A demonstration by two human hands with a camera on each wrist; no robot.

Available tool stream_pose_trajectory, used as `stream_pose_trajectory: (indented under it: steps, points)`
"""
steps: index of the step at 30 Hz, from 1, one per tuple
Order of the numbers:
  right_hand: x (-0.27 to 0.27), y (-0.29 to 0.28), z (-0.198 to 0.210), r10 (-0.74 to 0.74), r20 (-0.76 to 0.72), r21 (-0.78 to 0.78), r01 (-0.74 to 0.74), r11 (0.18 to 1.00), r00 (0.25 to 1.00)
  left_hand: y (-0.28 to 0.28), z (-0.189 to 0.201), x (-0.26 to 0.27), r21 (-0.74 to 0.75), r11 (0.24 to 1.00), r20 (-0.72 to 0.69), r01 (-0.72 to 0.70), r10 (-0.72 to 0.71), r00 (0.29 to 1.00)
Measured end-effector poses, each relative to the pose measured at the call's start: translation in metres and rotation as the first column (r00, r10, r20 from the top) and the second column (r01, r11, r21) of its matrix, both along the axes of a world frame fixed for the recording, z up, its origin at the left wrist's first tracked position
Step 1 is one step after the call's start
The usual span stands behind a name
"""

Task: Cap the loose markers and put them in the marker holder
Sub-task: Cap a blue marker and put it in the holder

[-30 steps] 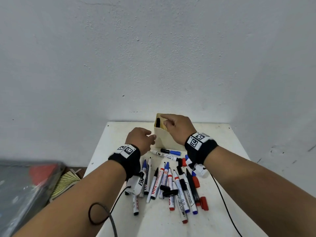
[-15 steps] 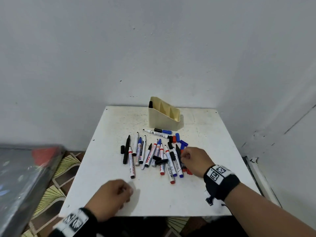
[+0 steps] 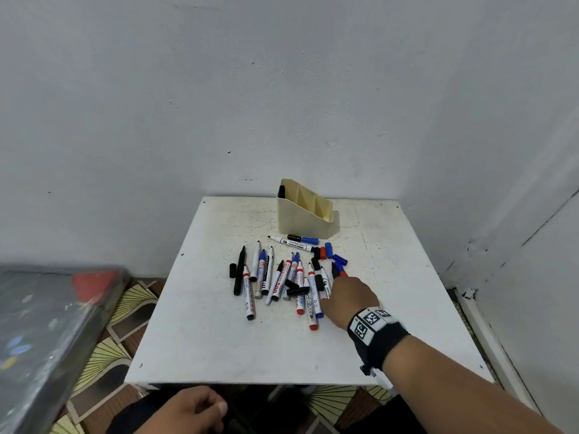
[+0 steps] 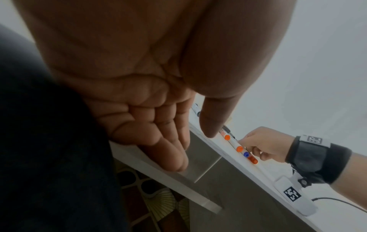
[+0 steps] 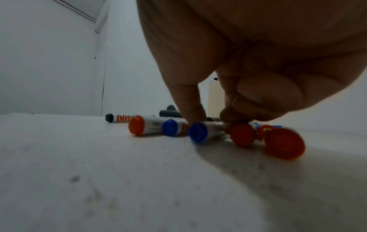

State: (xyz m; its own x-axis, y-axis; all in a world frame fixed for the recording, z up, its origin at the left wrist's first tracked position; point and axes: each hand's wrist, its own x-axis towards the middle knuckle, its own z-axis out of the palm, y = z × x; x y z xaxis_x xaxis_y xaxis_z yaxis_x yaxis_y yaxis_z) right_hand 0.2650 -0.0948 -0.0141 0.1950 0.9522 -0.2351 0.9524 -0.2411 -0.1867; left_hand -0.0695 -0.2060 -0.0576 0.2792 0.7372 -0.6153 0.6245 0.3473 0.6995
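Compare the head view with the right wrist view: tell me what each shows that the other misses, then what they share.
Only the head view shows the left hand idle below the table's near edge, the marker holder's compartments with one black marker in the leftmost, and the loose caps.

Only the right wrist view shows the markers' butt ends and the fingertips down among the barrels; whether they grip one is unclear.

Both show the right hand at the pile's right side, on the table.

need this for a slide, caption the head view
Right hand reaches into loose markers on a white table; marker holder behind.
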Motion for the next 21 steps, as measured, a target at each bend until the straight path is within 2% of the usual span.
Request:
stream_pose_trajectory:
  steps: [6,8,10,13,16,18,21]
  points:
    - [0.012,-0.006,0.017,-0.102,-0.092,0.037,0.106,0.994,0.990,0.008,0.022,0.016,0.056,0.998,0.010,0.011,-0.012,1.000]
    - [0.018,-0.014,0.020,-0.077,-0.215,0.090,0.098,0.991,0.974,0.013,0.037,0.027,0.131,0.991,0.035,0.031,-0.036,0.999]
    - [0.019,-0.027,0.024,-0.019,-0.442,0.142,0.091,0.986,0.897,0.019,0.052,0.043,0.204,0.978,0.100,0.035,-0.056,0.993]
    - [0.009,-0.048,0.030,0.043,-0.700,0.144,0.082,0.986,0.712,0.031,0.071,0.077,0.311,0.950,0.169,-0.030,-0.024,0.985]
    - [-0.002,-0.060,0.028,0.072,-0.792,0.104,0.017,0.994,0.607,0.045,0.078,0.110,0.358,0.920,0.271,-0.161,0.063,0.961]
    - [-0.008,-0.065,0.025,0.128,-0.804,0.116,-0.058,0.992,0.581,0.052,0.078,0.127,0.295,0.931,0.344,-0.214,0.105,0.933]
    - [-0.010,-0.072,0.023,0.166,-0.808,0.118,-0.121,0.986,0.565,0.056,0.069,0.144,0.170,0.964,0.453,-0.203,0.107,0.885]
